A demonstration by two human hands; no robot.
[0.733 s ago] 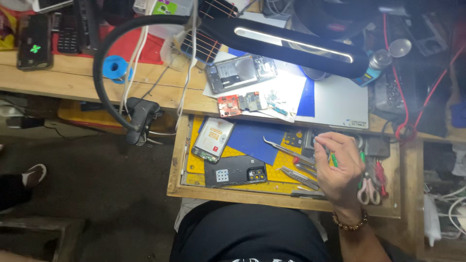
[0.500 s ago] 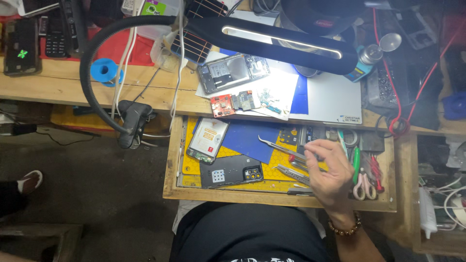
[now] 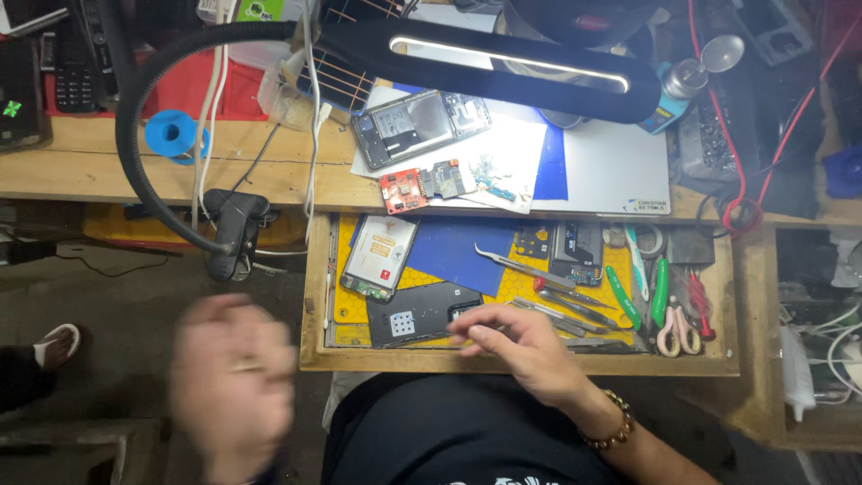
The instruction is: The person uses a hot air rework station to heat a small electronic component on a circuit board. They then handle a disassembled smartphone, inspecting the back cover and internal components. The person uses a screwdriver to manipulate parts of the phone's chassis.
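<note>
Black phone back under right hand

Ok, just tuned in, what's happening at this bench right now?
A person sits at a wooden drawer pulled out under a workbench. Their right hand rests at the drawer's front edge, its fingers on or just over a black phone back cover, beside tweezers and other small tools. Their left hand is a blur, raised left of the drawer; whether it holds anything cannot be told. An opened phone lies on the bench above.
</note>
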